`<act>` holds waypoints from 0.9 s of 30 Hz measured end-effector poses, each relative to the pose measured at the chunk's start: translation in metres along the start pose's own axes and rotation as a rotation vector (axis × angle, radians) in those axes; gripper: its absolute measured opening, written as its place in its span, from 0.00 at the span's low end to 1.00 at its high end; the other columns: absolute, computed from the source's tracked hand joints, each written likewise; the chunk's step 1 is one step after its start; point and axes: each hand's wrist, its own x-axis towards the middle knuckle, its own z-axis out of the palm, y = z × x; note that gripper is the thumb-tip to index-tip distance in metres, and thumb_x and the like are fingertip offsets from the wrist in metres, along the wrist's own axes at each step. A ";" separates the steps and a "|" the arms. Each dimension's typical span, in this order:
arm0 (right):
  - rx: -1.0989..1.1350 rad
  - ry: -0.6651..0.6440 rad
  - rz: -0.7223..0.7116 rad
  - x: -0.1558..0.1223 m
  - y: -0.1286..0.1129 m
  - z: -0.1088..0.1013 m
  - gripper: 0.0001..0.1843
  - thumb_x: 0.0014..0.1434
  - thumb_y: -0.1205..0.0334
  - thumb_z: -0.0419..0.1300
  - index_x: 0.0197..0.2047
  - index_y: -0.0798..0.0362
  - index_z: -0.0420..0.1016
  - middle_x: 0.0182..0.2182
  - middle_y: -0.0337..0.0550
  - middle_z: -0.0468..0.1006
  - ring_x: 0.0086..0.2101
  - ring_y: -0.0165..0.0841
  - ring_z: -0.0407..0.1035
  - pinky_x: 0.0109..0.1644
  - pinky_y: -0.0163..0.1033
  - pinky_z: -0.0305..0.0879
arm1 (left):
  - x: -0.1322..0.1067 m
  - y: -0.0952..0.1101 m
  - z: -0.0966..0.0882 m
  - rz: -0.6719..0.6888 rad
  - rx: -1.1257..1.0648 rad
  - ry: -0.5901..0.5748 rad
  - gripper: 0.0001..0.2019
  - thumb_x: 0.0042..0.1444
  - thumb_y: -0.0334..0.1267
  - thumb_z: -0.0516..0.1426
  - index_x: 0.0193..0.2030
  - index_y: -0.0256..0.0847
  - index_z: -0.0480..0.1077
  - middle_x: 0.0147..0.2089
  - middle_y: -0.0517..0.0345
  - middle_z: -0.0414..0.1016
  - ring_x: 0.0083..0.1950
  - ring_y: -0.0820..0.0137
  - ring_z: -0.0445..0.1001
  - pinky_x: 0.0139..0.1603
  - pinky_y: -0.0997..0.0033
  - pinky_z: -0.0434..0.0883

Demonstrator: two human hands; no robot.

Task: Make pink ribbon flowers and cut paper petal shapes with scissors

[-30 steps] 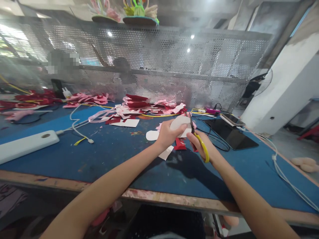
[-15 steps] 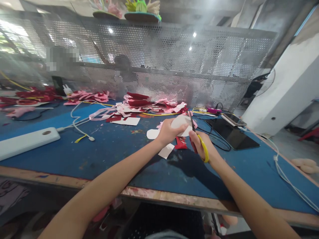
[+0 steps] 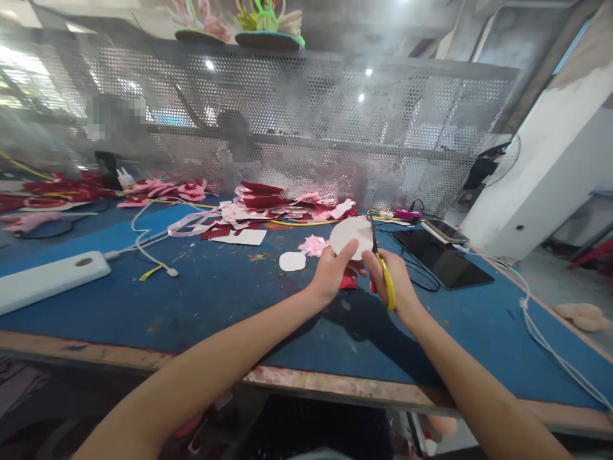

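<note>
My left hand (image 3: 332, 271) pinches a white disc-like piece (image 3: 352, 236), perhaps felt or card, above the blue table. In my right hand (image 3: 390, 275) is a pair of scissors (image 3: 391, 291) with yellow handles, fingers wrapped round them. The dark blades stand along the right edge of the white piece; whether they are parted is hard to see. On the table to the left lies a smaller white rounded piece (image 3: 292, 261). Pink scraps (image 3: 313, 245) sit just behind it. Beneath my hands a red piece (image 3: 348, 282) is partly hidden.
Red, pink and white scraps (image 3: 268, 204) are heaped along the back, before a perforated metal screen (image 3: 306, 128). A white power strip (image 3: 57, 278) lies left. To the right are a black tablet (image 3: 445, 259), a phone (image 3: 445, 231) and cables (image 3: 550, 345).
The white piece in my left hand has turned and shows more of its round face beside the scissors. The white squarish piece below my left hand no longer shows. The view has shifted slightly.
</note>
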 end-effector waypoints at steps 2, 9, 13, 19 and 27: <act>0.020 -0.083 -0.016 0.000 0.000 0.001 0.29 0.55 0.33 0.45 0.23 0.51 0.62 0.14 0.38 0.65 0.18 0.31 0.59 0.25 0.35 0.56 | 0.000 -0.001 -0.001 0.040 0.106 0.031 0.19 0.52 0.54 0.56 0.34 0.37 0.69 0.21 0.61 0.69 0.17 0.76 0.66 0.17 0.77 0.63; 0.065 -0.167 -0.023 0.002 0.006 -0.001 0.30 0.56 0.33 0.41 0.21 0.50 0.58 0.15 0.37 0.64 0.20 0.31 0.59 0.27 0.36 0.57 | 0.006 0.003 -0.016 0.157 0.536 -0.010 0.23 0.55 0.52 0.52 0.17 0.37 0.63 0.13 0.62 0.61 0.16 0.76 0.63 0.21 0.76 0.63; 0.078 -0.193 0.018 0.002 0.008 0.000 0.31 0.57 0.32 0.39 0.20 0.50 0.57 0.13 0.37 0.63 0.18 0.31 0.60 0.26 0.36 0.58 | 0.006 0.003 -0.019 0.195 0.617 -0.006 0.24 0.55 0.54 0.51 0.17 0.37 0.64 0.14 0.61 0.62 0.17 0.75 0.63 0.21 0.76 0.62; 0.112 -0.167 0.016 0.000 0.011 0.001 0.31 0.57 0.31 0.38 0.20 0.49 0.56 0.11 0.36 0.61 0.15 0.29 0.57 0.21 0.34 0.54 | 0.006 0.005 -0.017 0.153 0.533 -0.033 0.23 0.55 0.54 0.52 0.19 0.37 0.63 0.13 0.63 0.60 0.16 0.77 0.62 0.19 0.76 0.62; 0.061 -0.170 0.017 0.001 0.010 -0.004 0.31 0.57 0.31 0.39 0.19 0.49 0.54 0.10 0.36 0.59 0.14 0.29 0.56 0.20 0.34 0.53 | 0.010 0.011 -0.021 0.137 0.558 -0.041 0.21 0.54 0.52 0.53 0.20 0.37 0.64 0.14 0.62 0.61 0.16 0.77 0.60 0.19 0.76 0.61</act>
